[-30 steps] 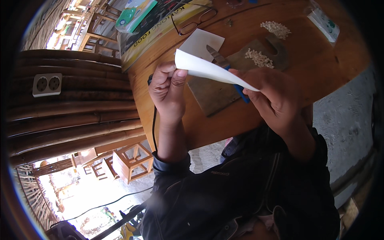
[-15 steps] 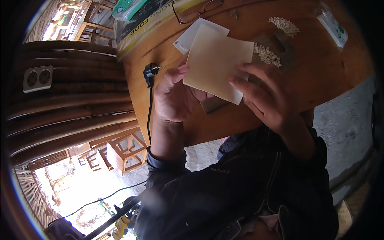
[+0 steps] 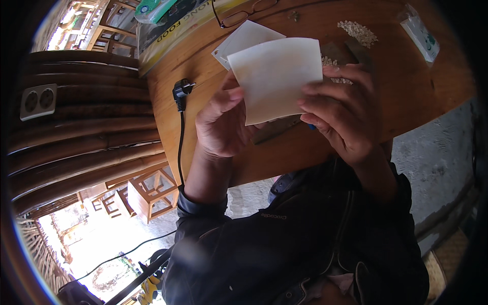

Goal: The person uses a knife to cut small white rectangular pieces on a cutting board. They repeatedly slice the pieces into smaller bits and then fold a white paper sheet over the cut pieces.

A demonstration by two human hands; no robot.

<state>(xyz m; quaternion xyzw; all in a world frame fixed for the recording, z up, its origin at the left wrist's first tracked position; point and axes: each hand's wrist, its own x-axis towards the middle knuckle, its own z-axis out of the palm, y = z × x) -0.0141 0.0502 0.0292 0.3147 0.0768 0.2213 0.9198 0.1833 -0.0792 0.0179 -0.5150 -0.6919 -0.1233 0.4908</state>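
Above the table I hold a square cream-white sheet [image 3: 277, 76] of paper or thin card, slightly curved along its top edge. My left hand [image 3: 223, 119] grips its left side, thumb at the edge and the other fingers mostly hidden behind. At the right edge, the fingers of my right hand [image 3: 340, 109] close on the sheet. Behind it lies another white sheet [image 3: 244, 38], flat on the table and partly covered. A small blue thing, too little seen to name, shows under my right fingertips. A dark flat piece [image 3: 277, 129] is partly hidden below the sheet.
Small pale pieces lie in a pile [image 3: 358, 33] at the back right, with more behind my right hand. A clear-and-white packet [image 3: 421, 38] sits at the far right. Eyeglasses [image 3: 244, 15] rest at the back. A black plug [image 3: 183, 89] with its cord lies at the table's left edge.
The cream-white sheet has turned and now stands more upright. My right hand has shifted from its face to grip the right edge; my left hand stays at the left side.
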